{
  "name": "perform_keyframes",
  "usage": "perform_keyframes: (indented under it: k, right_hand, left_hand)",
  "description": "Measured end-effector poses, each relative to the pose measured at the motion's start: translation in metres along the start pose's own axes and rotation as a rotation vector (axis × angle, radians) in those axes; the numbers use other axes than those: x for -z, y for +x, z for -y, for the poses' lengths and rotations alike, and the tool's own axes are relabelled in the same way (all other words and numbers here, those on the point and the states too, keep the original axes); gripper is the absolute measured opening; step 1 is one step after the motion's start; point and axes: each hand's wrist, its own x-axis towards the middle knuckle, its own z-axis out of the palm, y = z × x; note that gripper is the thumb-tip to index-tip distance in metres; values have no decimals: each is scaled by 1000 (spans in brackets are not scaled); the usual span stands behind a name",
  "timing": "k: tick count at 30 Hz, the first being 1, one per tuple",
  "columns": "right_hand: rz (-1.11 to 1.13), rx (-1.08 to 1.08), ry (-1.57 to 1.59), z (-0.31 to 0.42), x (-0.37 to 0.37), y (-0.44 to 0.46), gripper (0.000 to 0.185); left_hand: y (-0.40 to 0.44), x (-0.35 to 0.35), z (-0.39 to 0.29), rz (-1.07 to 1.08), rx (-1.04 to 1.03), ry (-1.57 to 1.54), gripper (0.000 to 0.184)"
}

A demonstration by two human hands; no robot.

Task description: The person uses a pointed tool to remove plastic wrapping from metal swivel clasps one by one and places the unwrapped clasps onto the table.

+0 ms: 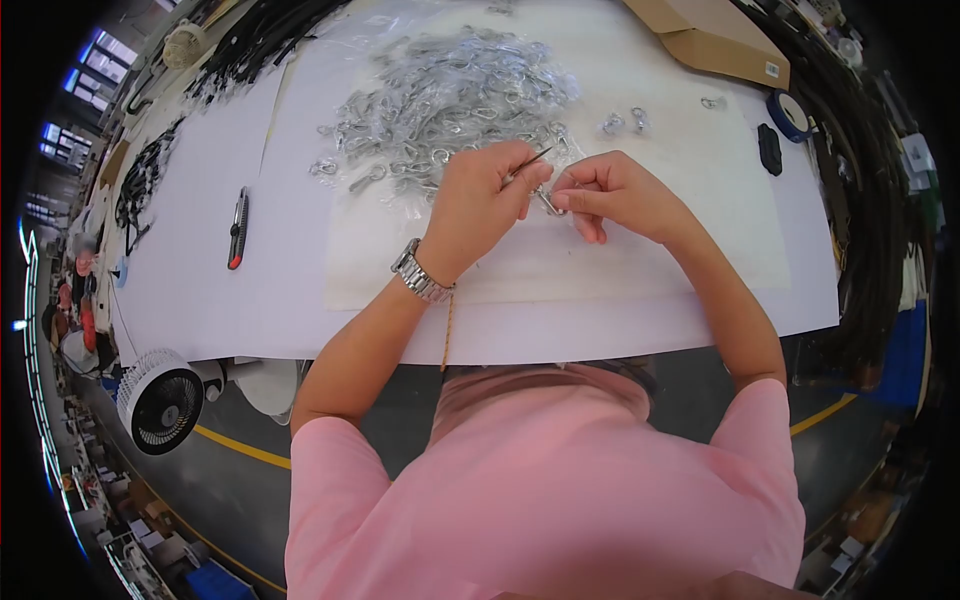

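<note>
My left hand (480,200), with a metal watch (422,273) on its wrist, is closed around a thin pointed tool (532,163) whose dark tip sticks up between the fingers. Just right of it, my right hand (613,196) pinches one end of a small silver metal piece (547,201); the other end lies by my left fingertips. Behind both hands spreads a large heap of silver metal hooks (460,95), many in clear plastic bags. A few more bagged pieces (625,122) lie to the right of the heap.
A utility knife (238,229) lies on the white table (390,335) at the left. At the right are a cardboard box (715,45), a roll of blue tape (790,115) and a black object (769,150). A fan (160,402) stands below the table's left front edge.
</note>
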Motion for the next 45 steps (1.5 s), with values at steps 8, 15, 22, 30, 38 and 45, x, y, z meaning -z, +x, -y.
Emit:
perform_keyframes:
  k: [8,15,22,30,38,45]
  right_hand:
    - [53,83,185,-23,13,4,24]
    - [181,-30,350,-14,1,3,26]
    - [191,-90,348,-17,-5,4,29]
    - [125,-12,360,-19,3,3,33]
    - [-120,206,711,-15,-19,21,46]
    - [-108,204,797,0,-36,18,56]
  left_hand:
    - [6,15,-4,184,263,-256,28]
    - [-1,9,-6,144,-49,214,35]
    - [-5,4,2,73,-305,385,17]
    - [-4,-1,-8,-74,7,-61,14]
    - [-2,-8,-10,72,260,-556,29]
    - [-5,-5,2,249,366,-773,25]
